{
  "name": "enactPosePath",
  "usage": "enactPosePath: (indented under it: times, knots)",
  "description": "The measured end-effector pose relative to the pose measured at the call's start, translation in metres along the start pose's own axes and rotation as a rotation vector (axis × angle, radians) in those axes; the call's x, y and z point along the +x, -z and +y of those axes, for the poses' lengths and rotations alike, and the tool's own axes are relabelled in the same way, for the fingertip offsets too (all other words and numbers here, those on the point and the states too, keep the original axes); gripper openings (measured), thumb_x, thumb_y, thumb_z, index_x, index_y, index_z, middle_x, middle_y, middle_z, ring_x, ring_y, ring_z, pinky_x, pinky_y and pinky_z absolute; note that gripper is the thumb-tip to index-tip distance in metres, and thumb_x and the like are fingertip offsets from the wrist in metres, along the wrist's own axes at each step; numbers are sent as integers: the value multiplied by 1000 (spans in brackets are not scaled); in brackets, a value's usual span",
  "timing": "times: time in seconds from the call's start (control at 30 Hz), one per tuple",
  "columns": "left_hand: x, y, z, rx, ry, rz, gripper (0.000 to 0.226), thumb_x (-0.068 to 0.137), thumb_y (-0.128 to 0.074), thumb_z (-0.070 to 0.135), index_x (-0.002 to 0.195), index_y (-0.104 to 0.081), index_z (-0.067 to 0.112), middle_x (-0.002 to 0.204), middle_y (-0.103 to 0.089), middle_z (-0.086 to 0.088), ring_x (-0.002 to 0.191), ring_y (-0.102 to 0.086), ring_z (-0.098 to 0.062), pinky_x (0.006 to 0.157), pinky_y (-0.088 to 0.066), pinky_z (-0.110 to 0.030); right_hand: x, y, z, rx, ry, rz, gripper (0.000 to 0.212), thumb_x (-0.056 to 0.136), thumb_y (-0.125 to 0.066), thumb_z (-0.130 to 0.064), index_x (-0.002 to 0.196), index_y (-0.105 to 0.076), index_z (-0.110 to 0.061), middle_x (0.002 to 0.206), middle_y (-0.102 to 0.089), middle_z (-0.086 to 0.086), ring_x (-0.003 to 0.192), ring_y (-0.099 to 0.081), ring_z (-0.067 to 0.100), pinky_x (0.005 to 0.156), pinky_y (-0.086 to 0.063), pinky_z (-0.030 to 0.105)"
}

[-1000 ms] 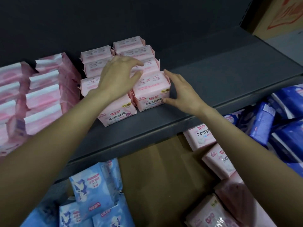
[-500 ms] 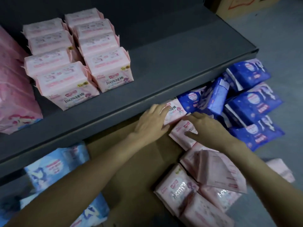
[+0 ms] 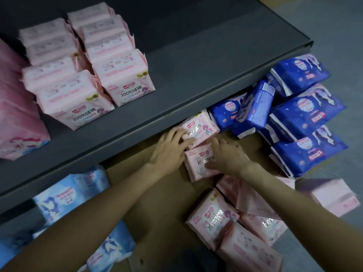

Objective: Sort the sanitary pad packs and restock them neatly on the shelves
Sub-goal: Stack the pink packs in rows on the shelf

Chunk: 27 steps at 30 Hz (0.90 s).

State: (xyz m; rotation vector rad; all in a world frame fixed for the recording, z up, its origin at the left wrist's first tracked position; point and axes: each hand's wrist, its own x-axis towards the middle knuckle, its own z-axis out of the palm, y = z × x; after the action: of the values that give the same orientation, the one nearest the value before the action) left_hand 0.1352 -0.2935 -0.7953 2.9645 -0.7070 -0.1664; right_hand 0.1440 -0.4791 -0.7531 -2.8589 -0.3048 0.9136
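A: What had shifted in that last half second?

B: Little. The left hand (image 3: 169, 149) had slid further onto the upper pink pack (image 3: 200, 128), and the right hand (image 3: 227, 158) had come down over the lower pink pack (image 3: 198, 163). A second earlier both hands were up squaring the rows on the shelf (image 3: 206, 61).

A: And the fingers?

B: The left fingers (image 3: 184, 143) lay fairly straight against the upper pack's edge, pressing rather than closed round it. The right fingers (image 3: 215, 143) were spread over the lower pack with the thumb along its near side; I couldn't tell whether that was a true grip yet. The two packs touched, just under the shelf lip on the brown cardboard (image 3: 157, 203).

A: How far along?

B: Partly, I'd judge. Two tidy rows of pink packs (image 3: 90, 75) stood on the shelf, with bare shelf to their right. Left to do: the loose pink pile (image 3: 235, 232), the dark blue packs (image 3: 306, 114) heaped to the right, and light blue packs (image 3: 72, 195) below left.
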Motion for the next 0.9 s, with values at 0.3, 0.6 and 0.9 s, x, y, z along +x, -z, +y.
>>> enactPosePath:
  times: [0.3, 0.6, 0.9]
  knots:
    - [27, 1, 14, -239, 155, -116, 44, 91, -53, 12, 132, -42, 23, 154, -8, -15, 139, -7, -32, 109, -30, -41, 3, -4, 4, -226, 47, -8, 100, 74, -74, -49, 149, -10, -33, 138, -33, 16, 124, -44, 33, 101, -41, 43]
    - [48, -4, 21, -289, 371, -19, 84, 83, -61, 57, 144, -25, 11, 135, -36, -14, 119, -36, -26, 100, -30, -32, 5, 9, 30, 10, 54, -120, 85, 73, -78, -18, 141, -28, -33, 138, -35, 9, 123, -45, 30, 97, -45, 41]
    - [39, 0, 27, -743, 343, -52, 57, 74, -78, 30, 111, -33, 31, 123, -44, 2, 106, -51, -18, 82, -48, -35, 6, 7, 44, 213, 62, -36, 70, 65, -87, -28, 122, -47, -22, 124, -54, -1, 108, -54, 17, 88, -44, 31]
